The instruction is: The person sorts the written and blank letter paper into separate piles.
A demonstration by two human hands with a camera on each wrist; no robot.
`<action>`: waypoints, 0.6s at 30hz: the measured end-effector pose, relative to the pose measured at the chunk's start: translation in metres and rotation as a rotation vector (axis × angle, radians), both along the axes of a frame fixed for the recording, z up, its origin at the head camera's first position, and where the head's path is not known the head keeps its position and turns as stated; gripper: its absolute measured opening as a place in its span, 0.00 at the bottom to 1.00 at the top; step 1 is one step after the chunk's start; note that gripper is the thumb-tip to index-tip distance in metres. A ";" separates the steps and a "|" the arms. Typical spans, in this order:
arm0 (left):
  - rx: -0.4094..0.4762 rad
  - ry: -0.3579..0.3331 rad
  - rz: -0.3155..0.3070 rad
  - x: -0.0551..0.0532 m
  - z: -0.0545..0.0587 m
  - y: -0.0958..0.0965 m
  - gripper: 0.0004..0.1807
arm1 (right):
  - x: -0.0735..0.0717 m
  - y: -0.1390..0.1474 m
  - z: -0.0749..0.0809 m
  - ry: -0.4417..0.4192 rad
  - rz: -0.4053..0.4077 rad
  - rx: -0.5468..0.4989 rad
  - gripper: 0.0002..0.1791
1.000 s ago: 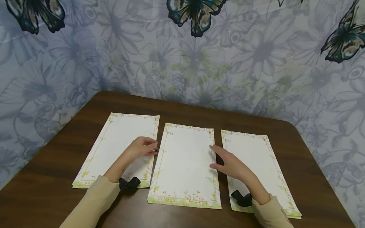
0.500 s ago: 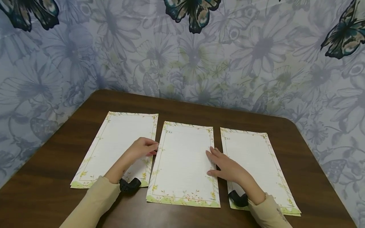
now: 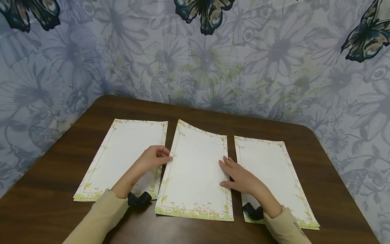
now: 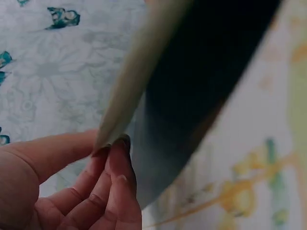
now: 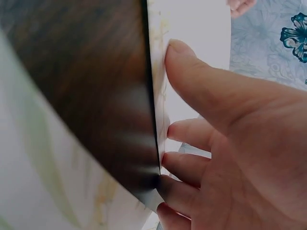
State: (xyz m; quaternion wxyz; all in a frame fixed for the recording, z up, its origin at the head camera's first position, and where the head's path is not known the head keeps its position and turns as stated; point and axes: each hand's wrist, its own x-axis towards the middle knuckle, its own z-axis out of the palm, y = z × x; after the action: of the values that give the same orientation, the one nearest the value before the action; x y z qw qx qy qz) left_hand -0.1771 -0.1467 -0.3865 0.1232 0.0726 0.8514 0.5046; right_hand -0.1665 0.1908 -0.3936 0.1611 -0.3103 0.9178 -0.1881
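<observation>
Three white sheets with floral borders lie side by side on a dark wooden table (image 3: 140, 227). My left hand (image 3: 153, 156) pinches the left edge of the middle sheet (image 3: 195, 169) between thumb and fingers. The upper left corner of that sheet is raised and its top edge curves. In the left wrist view, the lifted paper edge (image 4: 123, 103) runs into the pinch of thumb and fingertips. My right hand (image 3: 243, 178) rests its spread fingers on the sheet's right edge. In the right wrist view, the thumb (image 5: 192, 72) and fingertips touch the bordered margin.
The left sheet (image 3: 122, 152) lies partly beneath my left forearm, and the right sheet (image 3: 271, 169) partly beneath my right one. Each shows a second lower edge at its bottom. A flower-and-butterfly cloth (image 3: 213, 67) hangs behind the table.
My left hand has moved slightly right, from beside the middle sheet to gripping its edge, and the sheet's upper left has risen. The right hand has come down onto the right edge.
</observation>
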 end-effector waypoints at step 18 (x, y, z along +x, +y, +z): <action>0.209 -0.203 -0.142 -0.012 -0.018 -0.011 0.15 | 0.000 0.001 0.001 0.035 0.025 0.016 0.41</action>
State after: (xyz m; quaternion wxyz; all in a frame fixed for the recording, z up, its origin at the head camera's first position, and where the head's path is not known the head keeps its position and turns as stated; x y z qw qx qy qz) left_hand -0.1890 -0.1580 -0.4045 0.2357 0.0937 0.7701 0.5854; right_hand -0.1667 0.1921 -0.3925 0.1497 -0.3237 0.9180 -0.1734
